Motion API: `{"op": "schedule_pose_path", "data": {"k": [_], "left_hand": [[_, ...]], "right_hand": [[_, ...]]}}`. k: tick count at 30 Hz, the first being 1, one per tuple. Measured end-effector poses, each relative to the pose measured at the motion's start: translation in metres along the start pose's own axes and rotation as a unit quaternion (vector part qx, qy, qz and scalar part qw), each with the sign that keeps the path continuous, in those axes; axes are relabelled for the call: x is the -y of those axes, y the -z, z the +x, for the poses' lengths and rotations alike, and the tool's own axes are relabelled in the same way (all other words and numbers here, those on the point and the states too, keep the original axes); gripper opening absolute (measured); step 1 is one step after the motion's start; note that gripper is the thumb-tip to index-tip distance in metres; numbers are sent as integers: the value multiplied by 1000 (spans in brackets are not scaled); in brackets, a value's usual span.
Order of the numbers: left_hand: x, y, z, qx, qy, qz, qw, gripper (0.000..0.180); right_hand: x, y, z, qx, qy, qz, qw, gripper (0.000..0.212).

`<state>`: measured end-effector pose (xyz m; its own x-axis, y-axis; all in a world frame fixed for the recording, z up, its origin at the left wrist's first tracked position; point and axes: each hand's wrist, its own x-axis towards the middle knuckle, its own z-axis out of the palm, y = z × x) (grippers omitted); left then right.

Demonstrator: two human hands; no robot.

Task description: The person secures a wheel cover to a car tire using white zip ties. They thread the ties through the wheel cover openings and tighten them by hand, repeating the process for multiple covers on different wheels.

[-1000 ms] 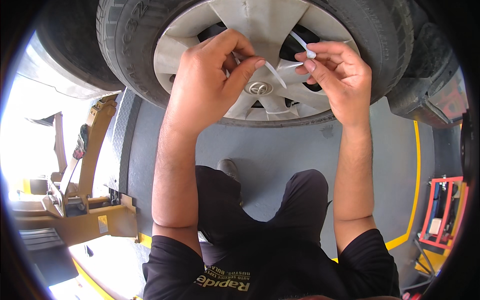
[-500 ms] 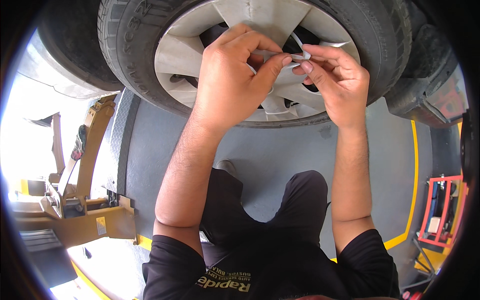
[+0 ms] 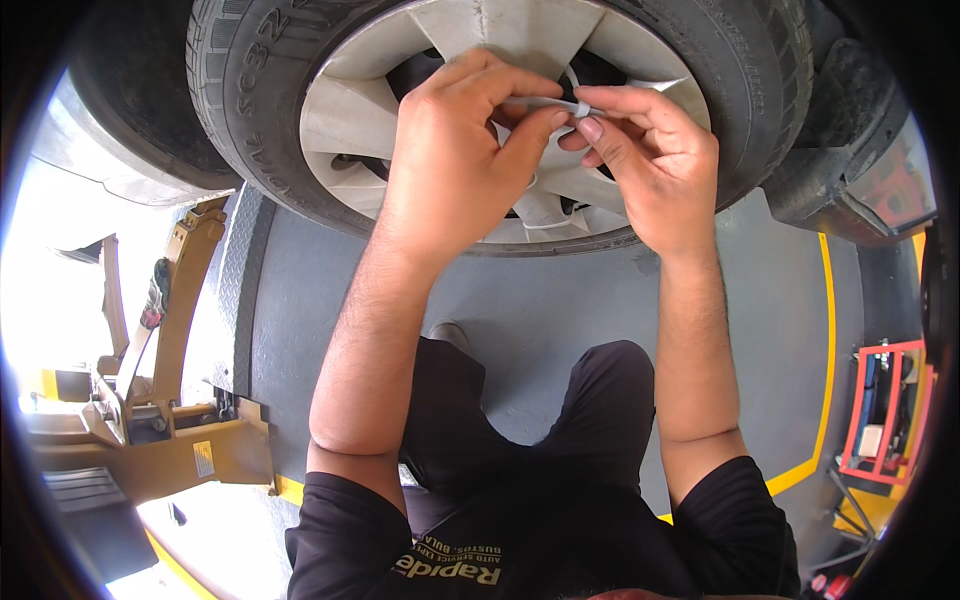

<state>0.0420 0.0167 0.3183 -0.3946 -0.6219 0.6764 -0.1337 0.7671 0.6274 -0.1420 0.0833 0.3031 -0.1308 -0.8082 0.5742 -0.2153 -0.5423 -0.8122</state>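
A thin white cable tie is pinched between both hands in front of the silver wheel cover, its strip running from the left hand to the right hand, probably so one end can be fed into the other. Both hands' fingertips are closed on the tie. The tyre hangs above the grey floor. A small yellow label sits on the tan lift arm, lower left; a red rack stands at right
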Motion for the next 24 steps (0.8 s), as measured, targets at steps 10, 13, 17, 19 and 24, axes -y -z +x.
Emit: {"op": "schedule_pose_path", "data": {"k": [10, 13, 17, 19, 24], "left_hand": [[3, -3, 0, 10, -38, 44, 998, 19], [-4, -9, -4, -45, -93, 199, 975, 19], [-6, -22, 0, -106, -190, 275, 936, 19], [0, -34, 9, -112, -204, 273, 934, 18], [15, -44, 17, -167, -265, 331, 890, 14]], "right_hand": [[-4, -2, 3, -43, 98, -86, 990, 18], [-3, 0, 2, -48, 66, -27, 996, 24], [3, 5, 3, -56, 37, -9, 998, 33], [5, 7, 4, -74, 29, -11, 997, 31], [0, 8, 4, -145, 65, -21, 987, 26]]}}
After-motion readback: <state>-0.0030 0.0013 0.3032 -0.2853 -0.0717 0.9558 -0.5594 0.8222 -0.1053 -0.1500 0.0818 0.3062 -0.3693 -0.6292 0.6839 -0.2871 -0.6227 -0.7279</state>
